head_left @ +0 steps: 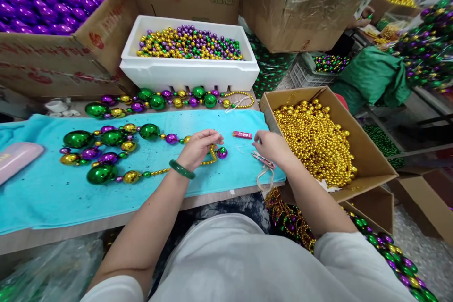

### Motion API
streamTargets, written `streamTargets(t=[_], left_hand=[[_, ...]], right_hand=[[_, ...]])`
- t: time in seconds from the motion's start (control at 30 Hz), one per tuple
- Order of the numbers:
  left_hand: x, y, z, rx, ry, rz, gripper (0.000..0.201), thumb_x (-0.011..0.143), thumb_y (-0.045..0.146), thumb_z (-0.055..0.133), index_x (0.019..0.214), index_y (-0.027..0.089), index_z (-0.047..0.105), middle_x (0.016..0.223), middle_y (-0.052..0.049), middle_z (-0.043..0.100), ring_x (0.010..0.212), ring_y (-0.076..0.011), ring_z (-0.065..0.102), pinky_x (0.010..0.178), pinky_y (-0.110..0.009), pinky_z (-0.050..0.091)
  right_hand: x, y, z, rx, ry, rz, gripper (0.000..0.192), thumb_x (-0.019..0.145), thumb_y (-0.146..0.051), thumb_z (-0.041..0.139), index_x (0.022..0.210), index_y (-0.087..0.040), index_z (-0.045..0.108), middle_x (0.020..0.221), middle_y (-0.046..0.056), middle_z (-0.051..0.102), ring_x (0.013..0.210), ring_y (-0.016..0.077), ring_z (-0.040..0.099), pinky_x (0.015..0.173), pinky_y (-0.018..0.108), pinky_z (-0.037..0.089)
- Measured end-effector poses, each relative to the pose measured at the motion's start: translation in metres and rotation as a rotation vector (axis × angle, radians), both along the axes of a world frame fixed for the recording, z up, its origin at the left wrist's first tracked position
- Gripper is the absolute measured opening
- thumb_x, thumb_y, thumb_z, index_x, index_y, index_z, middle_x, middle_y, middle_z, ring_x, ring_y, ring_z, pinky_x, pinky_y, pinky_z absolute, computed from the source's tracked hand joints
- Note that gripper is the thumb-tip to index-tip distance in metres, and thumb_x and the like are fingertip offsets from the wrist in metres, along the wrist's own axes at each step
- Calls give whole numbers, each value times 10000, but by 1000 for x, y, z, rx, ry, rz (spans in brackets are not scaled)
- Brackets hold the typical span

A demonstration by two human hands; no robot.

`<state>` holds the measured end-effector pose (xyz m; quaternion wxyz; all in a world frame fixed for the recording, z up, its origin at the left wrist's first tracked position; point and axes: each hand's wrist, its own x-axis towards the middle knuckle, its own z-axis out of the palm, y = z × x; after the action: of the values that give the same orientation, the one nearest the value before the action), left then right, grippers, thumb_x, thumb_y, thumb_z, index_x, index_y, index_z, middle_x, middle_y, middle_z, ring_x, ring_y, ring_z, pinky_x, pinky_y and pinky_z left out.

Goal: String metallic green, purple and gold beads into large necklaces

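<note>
My left hand (198,147), with a green bangle at the wrist, is closed in a pinch at the end of a bead necklace (112,138). The necklace's large green, purple and gold beads lie curled on a turquoise towel (63,198), and its small gold beads run under that hand. A small purple-and-green bead cluster (222,152) rests just beside the fingers. My right hand (272,146) is closed, fingertips together; what they hold, if anything, is too small to make out. Below it lie thread snips (264,159) with a pale loop. A small red packet (242,135) lies between the hands.
Another bead necklace (157,101) stretches behind the towel, before a white foam box (189,68) of mixed beads. Right stands a carton (371,174) of gold beads; back left, a carton (102,33) of purple beads. A pink case (19,159) lies far left. Another person's hand (366,13) shows back right.
</note>
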<state>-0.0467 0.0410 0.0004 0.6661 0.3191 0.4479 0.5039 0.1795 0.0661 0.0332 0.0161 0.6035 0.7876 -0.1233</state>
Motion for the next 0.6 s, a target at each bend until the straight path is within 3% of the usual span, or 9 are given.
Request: streamTargets(t=[0.13, 0.3, 0.43, 0.6], left_hand=[[-9, 0, -7, 87, -81, 97, 214, 603, 276, 798, 717, 148, 669, 781, -47, 696, 734, -150, 642, 738, -274, 473], [-8, 1, -9, 232, -151, 126, 122, 650, 210, 760, 688, 148, 662, 1014, -51, 668, 745, -121, 640, 699, -249, 485], [-2, 1, -8, 236, -245, 55, 111, 695, 210, 732, 697, 156, 636, 1114, -80, 661, 904, -186, 666, 793, -302, 506], [4, -2, -13, 200, -308, 47, 125, 703, 219, 731, 700, 168, 616, 1063, -87, 690, 1029, -218, 641, 906, -349, 486]], right_hand=[[27, -25, -49, -142, -137, -69, 349, 839, -319, 580, 1131, -133, 527, 1093, 154, 629, 975, 273, 594, 750, 319, 410], [39, -37, -80, -41, -113, 10, 266, 868, -161, 444, 1120, -123, 520, 1078, 160, 601, 1012, 279, 566, 815, 333, 406], [46, -35, -79, -30, 82, -77, 273, 800, -94, 424, 1055, -125, 516, 1040, 156, 602, 902, 253, 589, 751, 329, 422], [30, -48, -53, -82, 860, -210, 306, 748, -147, 475, 1050, -187, 449, 815, 24, 628, 671, 153, 550, 634, 269, 419]])
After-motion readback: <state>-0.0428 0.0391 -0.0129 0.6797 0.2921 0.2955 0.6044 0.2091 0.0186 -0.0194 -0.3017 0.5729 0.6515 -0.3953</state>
